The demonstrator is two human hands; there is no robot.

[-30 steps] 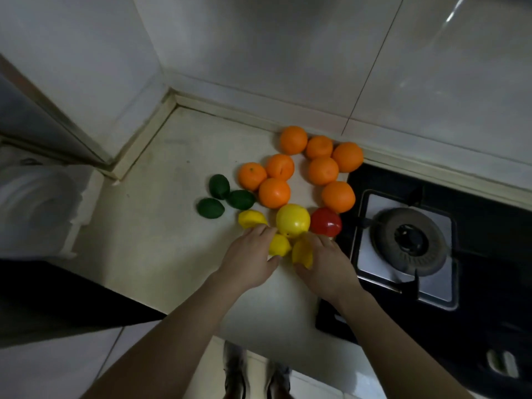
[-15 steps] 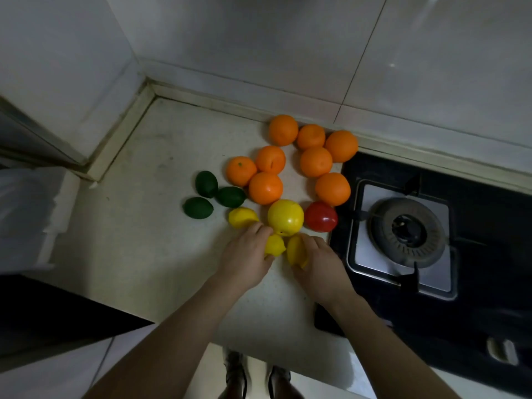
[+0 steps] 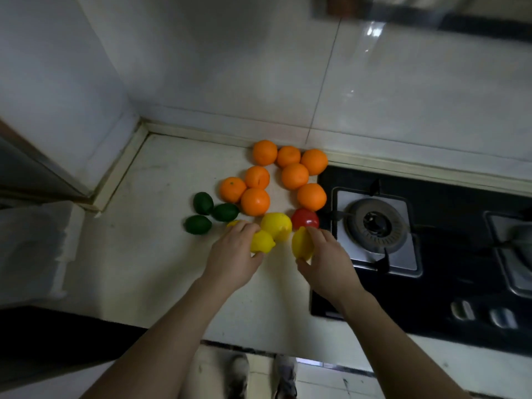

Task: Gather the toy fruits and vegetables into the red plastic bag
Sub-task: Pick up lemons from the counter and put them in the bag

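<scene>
Drawn apart now, left hand [image 3: 232, 254] grips left lemon [image 3: 262, 242], right hand [image 3: 328, 263] right lemon [image 3: 301, 245]: 2 ready for bagging.

Pulled the left small yellow plastic lemon [image 3: 262, 241] away from the right small yellow plastic lemon [image 3: 302, 246] — touching a second ago, now parted by pale countertop [image 3: 283, 257]. Drew the left one leftward with the left hand [image 3: 233, 256], baring more of its skin. Shifted the right one rightward in the right hand [image 3: 328, 263] and stood it on end just near of the round red toy tomato [image 3: 305, 218] — earlier lying low under the fingers.
</scene>
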